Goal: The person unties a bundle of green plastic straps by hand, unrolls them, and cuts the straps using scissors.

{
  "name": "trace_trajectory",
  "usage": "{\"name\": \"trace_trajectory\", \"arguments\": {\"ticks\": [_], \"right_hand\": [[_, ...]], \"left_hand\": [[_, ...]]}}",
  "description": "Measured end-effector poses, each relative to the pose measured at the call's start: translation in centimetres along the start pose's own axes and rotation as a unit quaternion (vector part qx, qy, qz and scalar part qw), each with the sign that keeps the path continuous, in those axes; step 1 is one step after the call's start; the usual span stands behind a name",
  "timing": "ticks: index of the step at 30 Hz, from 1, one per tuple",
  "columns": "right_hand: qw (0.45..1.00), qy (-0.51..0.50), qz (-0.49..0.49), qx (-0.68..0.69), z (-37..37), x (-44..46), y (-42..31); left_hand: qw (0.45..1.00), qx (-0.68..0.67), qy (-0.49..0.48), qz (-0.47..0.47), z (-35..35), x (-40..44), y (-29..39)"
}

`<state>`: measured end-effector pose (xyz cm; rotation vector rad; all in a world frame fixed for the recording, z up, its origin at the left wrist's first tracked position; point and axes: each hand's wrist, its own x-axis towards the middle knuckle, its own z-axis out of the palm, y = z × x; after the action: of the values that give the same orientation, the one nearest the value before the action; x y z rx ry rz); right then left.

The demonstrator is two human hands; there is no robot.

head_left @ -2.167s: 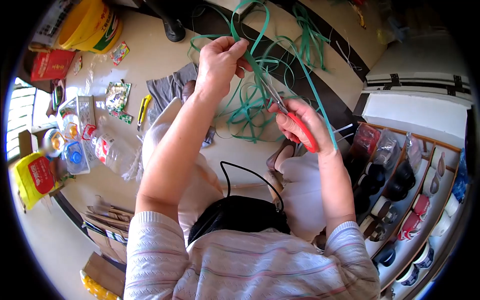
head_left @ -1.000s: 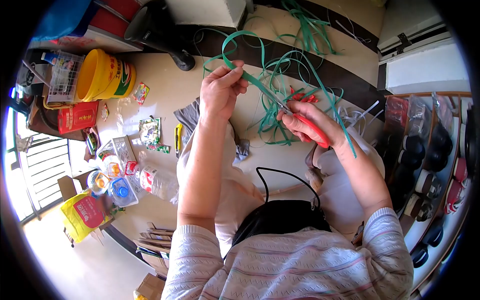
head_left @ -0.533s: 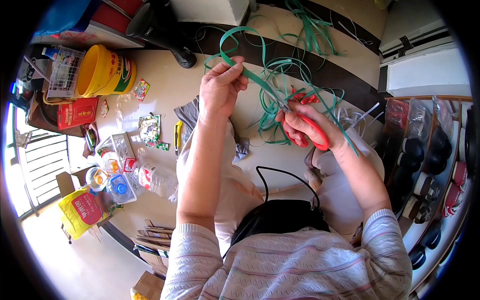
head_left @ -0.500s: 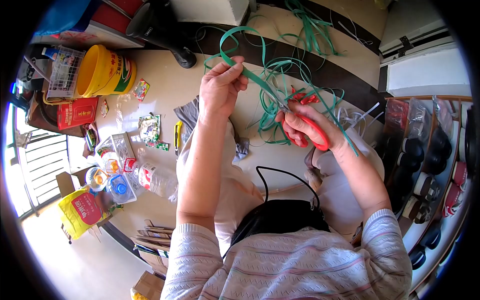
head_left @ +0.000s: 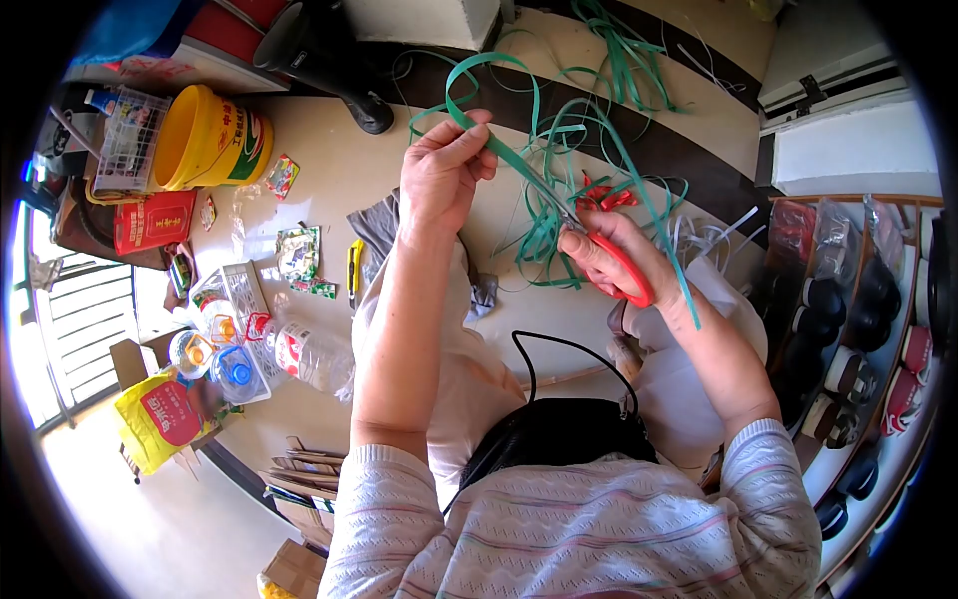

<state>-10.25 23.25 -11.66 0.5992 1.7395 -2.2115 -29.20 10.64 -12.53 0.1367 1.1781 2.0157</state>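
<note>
My left hand (head_left: 446, 175) pinches a flat green plastic strap (head_left: 512, 158) between thumb and fingers, and part of it loops up above the hand. My right hand (head_left: 621, 248) is wrapped round the red handles of a pair of scissors (head_left: 636, 278). The metal blades point up and left along the strap, toward my left hand; whether they are parted is hard to make out. A loose green strip hangs across my right wrist. Behind the scissors lies a tangle of green strips (head_left: 544, 235) on the floor, with a red crumpled thing (head_left: 607, 194) beside it.
A yellow bucket (head_left: 205, 140), a wire basket (head_left: 135, 135) and plastic bottles (head_left: 304, 351) stand to the left. A yellow utility knife (head_left: 354, 270) lies near my left arm. More green strips (head_left: 629, 60) lie at the back. A shoe rack (head_left: 843, 339) stands at right; a black boot (head_left: 334, 70) is ahead.
My right hand has closed further on the scissors, and their handles have come together. The loose green strip has swung lower over my right wrist. My left hand has barely moved.
</note>
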Motion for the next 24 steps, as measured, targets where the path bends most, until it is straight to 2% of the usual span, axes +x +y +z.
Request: {"name": "trace_trajectory", "arguments": {"ticks": [4,13,19,24], "right_hand": [[1.0,0.008,-0.008,-0.008,-0.2,0.3,0.3],[0.999,0.015,0.0,-0.032,-0.1,0.3,0.6],[1.0,0.012,0.006,0.016,-0.1,0.5,0.9],[0.999,0.032,0.01,-0.016,0.2,0.6,1.0]], "left_hand": [[0.999,0.046,-0.003,-0.005,0.5,-0.4,-0.1],[0.998,0.058,0.003,-0.007,1.1,-0.6,-0.5],[0.996,0.091,-0.01,-0.021,1.5,-0.9,-1.0],[0.994,0.1,0.032,-0.02,1.9,-1.0,-1.1]]}}
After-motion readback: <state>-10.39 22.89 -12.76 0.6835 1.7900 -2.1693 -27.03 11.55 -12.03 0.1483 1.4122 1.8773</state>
